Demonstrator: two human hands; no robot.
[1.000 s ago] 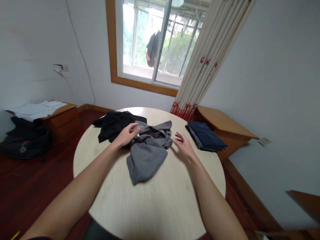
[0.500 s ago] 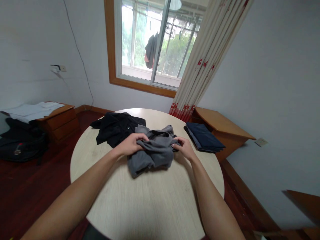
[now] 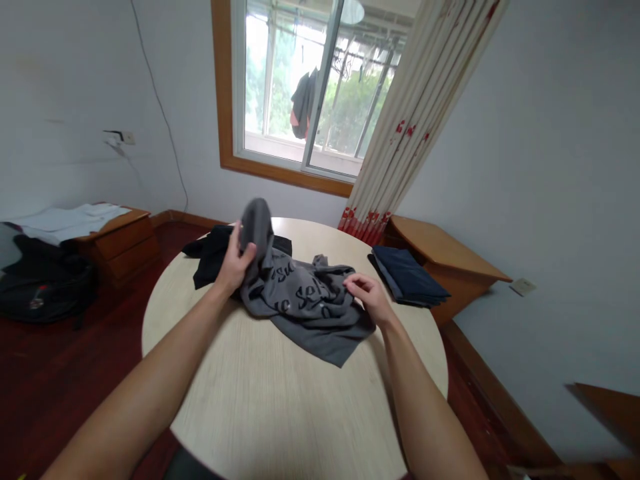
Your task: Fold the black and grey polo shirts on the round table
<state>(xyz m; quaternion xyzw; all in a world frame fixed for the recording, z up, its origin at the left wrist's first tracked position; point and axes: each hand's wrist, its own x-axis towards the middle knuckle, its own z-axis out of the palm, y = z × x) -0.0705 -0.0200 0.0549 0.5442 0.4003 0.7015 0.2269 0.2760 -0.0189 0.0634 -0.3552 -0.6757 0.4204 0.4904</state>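
A grey garment with dark lettering (image 3: 305, 303) lies partly spread on the round pale wooden table (image 3: 280, 400). My left hand (image 3: 234, 261) is closed on one end of it and lifts that end above the table. At the garment's right edge, my right hand (image 3: 367, 299) pinches the cloth low against the tabletop. A black garment (image 3: 213, 253) lies crumpled behind my left hand.
Folded dark blue clothes (image 3: 407, 273) rest at the table's right edge. A wooden side table (image 3: 445, 257) stands beside it under the curtain (image 3: 405, 120). At the left a low wooden cabinet (image 3: 117, 240) carries white cloth, with a black bag (image 3: 43, 280) on the red floor.
Both hands closed on the bunched grey garment, then pulled it apart. My left hand has risen with one end, and the lettering now shows.
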